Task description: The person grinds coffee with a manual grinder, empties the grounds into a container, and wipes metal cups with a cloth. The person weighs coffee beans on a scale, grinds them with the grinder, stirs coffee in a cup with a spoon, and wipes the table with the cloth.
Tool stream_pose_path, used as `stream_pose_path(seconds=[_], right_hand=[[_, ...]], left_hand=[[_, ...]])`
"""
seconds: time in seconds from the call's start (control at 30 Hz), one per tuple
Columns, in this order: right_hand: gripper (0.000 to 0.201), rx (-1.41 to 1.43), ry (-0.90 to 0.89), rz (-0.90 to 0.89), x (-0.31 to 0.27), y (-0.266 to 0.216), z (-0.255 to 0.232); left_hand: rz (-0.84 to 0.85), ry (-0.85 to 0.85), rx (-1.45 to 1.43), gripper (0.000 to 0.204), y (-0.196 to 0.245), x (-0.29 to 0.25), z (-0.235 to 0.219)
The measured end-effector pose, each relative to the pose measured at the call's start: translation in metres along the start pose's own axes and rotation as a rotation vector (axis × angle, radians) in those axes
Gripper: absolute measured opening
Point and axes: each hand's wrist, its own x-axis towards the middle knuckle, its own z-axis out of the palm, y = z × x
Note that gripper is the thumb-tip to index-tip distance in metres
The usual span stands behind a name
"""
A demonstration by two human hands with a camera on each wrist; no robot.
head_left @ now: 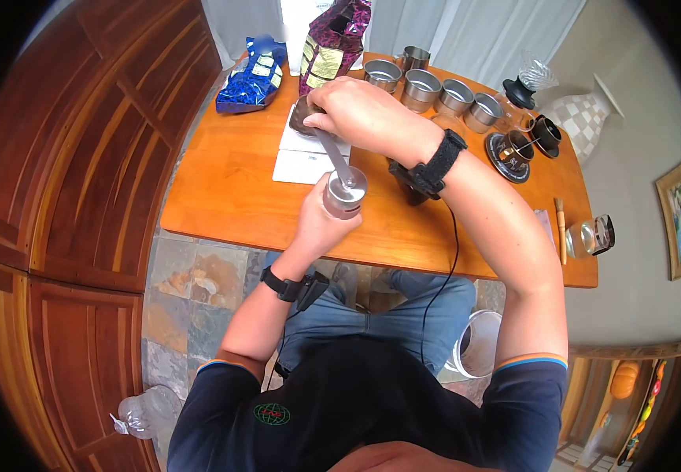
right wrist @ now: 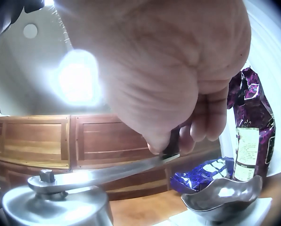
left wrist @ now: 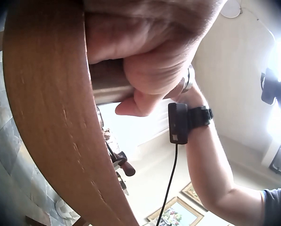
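Head view: grips grinder (head_left: 346, 191) in left hand (head_left: 321, 226), its crank (head_left: 335, 153) beyond in right hand (head_left: 362, 110); likely hefty, slick, steadiest mid-barrel.

Home, probably, edges being dark: I see curtains (head_left: 505, 35), framed picture (head_left: 675, 212), wooden panels (head_left: 88, 370), tiled floor (head_left: 208, 316) round my table (head_left: 222, 173).

No text legible: green globe emblem (head_left: 272, 414) on shirt (head_left: 372, 393); label (right wrist: 247, 149) on purple bag (right wrist: 251, 106) unreadable.

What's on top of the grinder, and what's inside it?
On top are a metal lid and the crank, whose dark knob the right hand holds. The lid covers the inside, so any contents can't be seen.
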Motion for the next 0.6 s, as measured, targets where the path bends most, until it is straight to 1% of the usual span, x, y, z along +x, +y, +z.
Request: stream_pose_path(seconds=[0.13,0.23,0.27,0.33,0.4,0.43,0.5,0.57,0.6], right_hand=[[0.03,-0.028,-0.012,0.007,-0.002,0.0,-0.002],[0.029,-0.047,0.012,-0.023,-0.006,0.006,-0.004],[0.029,-0.071,-0.005,-0.021,-0.009,0.012,-0.006],[0.028,-0.096,-0.023,-0.02,-0.02,0.02,-0.011],[0.026,-0.067,0.057,0.027,-0.035,0.02,-0.016],[0.026,-0.084,0.063,0.027,-0.042,0.019,-0.021],[0.026,-0.099,0.062,0.039,-0.057,0.022,-0.025],[0.025,-0.11,0.04,0.105,-0.071,0.018,-0.032],[0.025,-0.11,0.034,0.098,-0.079,0.015,-0.036]], left_hand=[[0.017,-0.005,0.018,0.05,-0.004,-0.001,-0.001],[0.028,0.014,0.02,0.045,-0.007,-0.001,-0.002],[0.01,0.02,-0.025,0.045,-0.008,-0.002,-0.002],[-0.008,0.028,-0.072,0.045,-0.007,-0.002,-0.002],[0.005,0.005,-0.06,0.046,-0.006,-0.002,-0.002],[0.005,0.015,-0.064,0.046,-0.007,-0.002,-0.002],[0.029,0.02,-0.057,0.048,-0.009,-0.002,-0.002],[0.017,0.023,-0.063,0.049,-0.003,-0.002,-0.002],[0.009,0.019,-0.064,0.05,-0.001,-0.002,-0.002]])
